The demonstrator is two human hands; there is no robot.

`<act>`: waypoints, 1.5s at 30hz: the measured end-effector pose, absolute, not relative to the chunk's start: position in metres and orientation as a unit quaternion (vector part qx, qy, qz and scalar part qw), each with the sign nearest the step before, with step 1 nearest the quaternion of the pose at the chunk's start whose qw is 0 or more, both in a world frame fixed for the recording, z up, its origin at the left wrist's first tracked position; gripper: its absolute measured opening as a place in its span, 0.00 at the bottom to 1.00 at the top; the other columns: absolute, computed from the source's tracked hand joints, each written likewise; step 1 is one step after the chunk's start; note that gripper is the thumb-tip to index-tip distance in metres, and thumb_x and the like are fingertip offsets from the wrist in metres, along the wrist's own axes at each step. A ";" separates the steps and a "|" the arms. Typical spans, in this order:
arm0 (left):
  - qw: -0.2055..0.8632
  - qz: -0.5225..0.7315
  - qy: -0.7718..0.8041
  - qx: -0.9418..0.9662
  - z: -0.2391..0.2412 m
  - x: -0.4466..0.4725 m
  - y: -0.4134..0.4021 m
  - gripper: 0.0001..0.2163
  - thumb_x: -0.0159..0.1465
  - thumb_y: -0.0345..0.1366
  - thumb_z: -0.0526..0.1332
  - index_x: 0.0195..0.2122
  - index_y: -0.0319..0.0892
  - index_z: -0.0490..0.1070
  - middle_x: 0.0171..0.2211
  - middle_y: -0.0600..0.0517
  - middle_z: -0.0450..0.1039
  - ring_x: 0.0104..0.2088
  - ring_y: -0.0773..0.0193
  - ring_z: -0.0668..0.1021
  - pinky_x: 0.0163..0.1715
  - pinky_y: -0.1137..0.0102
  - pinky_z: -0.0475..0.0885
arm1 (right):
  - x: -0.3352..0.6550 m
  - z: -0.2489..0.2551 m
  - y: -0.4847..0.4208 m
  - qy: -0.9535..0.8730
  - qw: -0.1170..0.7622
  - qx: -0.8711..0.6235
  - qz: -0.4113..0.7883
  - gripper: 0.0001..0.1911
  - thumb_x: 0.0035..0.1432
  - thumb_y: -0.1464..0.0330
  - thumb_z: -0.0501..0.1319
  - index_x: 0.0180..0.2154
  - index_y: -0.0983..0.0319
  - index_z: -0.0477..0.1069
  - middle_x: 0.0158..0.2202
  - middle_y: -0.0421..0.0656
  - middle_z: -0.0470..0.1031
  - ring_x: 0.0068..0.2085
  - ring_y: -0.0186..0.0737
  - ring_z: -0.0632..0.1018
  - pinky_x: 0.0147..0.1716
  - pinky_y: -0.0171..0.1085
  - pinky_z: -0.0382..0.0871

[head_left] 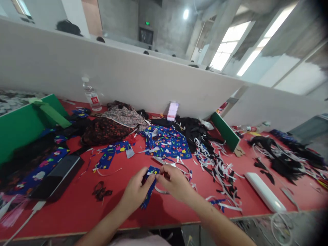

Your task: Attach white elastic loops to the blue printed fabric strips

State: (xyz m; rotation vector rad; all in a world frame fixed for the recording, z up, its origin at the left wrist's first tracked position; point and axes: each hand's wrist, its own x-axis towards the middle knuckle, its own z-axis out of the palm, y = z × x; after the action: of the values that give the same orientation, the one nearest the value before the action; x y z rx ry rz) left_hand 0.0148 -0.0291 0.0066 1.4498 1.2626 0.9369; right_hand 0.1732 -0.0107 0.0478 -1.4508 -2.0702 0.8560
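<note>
Hands pinching blue printed fabric strip (148,186) near bench front edge: my left hand (135,192) and right hand (174,181) both grasp it; next needs scissors (176,165)

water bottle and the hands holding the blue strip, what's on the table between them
In the head view, between the water bottle and the hands lie dark floral fabric and blue printed scraps.

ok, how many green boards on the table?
2: one large green board at the far left edge, one smaller board leaning right of centre, past the black cloth. Fabric piles may hide others.
</note>
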 end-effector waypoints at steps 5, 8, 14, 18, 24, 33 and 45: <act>0.556 0.350 0.461 0.597 0.013 0.004 -0.019 0.15 0.60 0.47 0.55 0.36 0.39 0.68 0.26 0.55 0.67 0.25 0.68 0.68 0.25 0.74 0.61 | 0.175 0.055 -0.010 -0.775 0.201 -0.515 0.305 0.07 0.54 0.70 0.56 0.24 0.62 0.67 0.21 0.36 0.65 0.24 0.30 0.64 0.22 0.30 0.52; 0.551 0.321 0.456 0.621 0.016 -0.002 -0.015 0.13 0.57 0.44 0.59 0.33 0.38 0.69 0.26 0.54 0.69 0.27 0.66 0.70 0.26 0.74 0.62 | 0.175 0.056 -0.010 -0.792 0.179 -0.508 0.288 0.06 0.52 0.72 0.57 0.24 0.63 0.68 0.22 0.37 0.67 0.25 0.30 0.65 0.22 0.30 0.52; 0.538 0.311 0.457 0.636 0.027 -0.007 -0.013 0.10 0.56 0.42 0.59 0.27 0.39 0.68 0.23 0.56 0.69 0.26 0.65 0.71 0.27 0.73 0.64 | 0.178 0.058 -0.005 -0.779 0.182 -0.525 0.291 0.06 0.51 0.69 0.61 0.34 0.62 0.68 0.31 0.39 0.73 0.25 0.31 0.69 0.24 0.30 0.56; 0.510 0.305 0.479 0.646 0.036 -0.007 -0.015 0.10 0.57 0.42 0.57 0.27 0.41 0.67 0.23 0.56 0.70 0.26 0.64 0.73 0.27 0.73 0.66 | 0.185 0.061 -0.002 -0.802 0.146 -0.507 0.281 0.06 0.55 0.65 0.59 0.32 0.62 0.68 0.28 0.40 0.73 0.27 0.33 0.70 0.25 0.31 0.56; 0.504 0.299 0.473 0.657 0.040 -0.005 -0.014 0.06 0.56 0.35 0.56 0.29 0.41 0.70 0.21 0.56 0.70 0.23 0.66 0.73 0.25 0.73 0.64 | 0.189 0.066 0.000 -0.809 0.138 -0.494 0.287 0.04 0.57 0.69 0.56 0.34 0.61 0.67 0.27 0.38 0.71 0.27 0.32 0.69 0.25 0.30 0.56; 0.432 0.294 0.496 0.693 0.043 -0.003 -0.018 0.04 0.53 0.34 0.56 0.26 0.41 0.69 0.22 0.57 0.68 0.26 0.67 0.71 0.27 0.74 0.62 | 0.181 0.081 -0.013 -0.823 0.102 -0.514 0.221 0.03 0.54 0.70 0.56 0.31 0.61 0.69 0.27 0.39 0.73 0.26 0.32 0.69 0.25 0.31 0.56; 0.462 0.361 0.494 0.642 0.027 0.000 -0.014 0.04 0.53 0.32 0.55 0.27 0.41 0.69 0.24 0.57 0.70 0.26 0.68 0.72 0.28 0.74 0.67 | 0.178 0.063 -0.036 -0.839 0.213 -0.478 0.148 0.05 0.59 0.71 0.53 0.33 0.60 0.68 0.32 0.43 0.74 0.34 0.37 0.74 0.33 0.33 0.64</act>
State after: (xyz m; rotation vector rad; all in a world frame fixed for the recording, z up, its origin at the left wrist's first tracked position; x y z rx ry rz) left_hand 0.0001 -0.0136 0.0270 1.5788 1.2138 0.8868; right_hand 0.1783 -0.0365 0.0629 -1.3268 -2.3292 0.4117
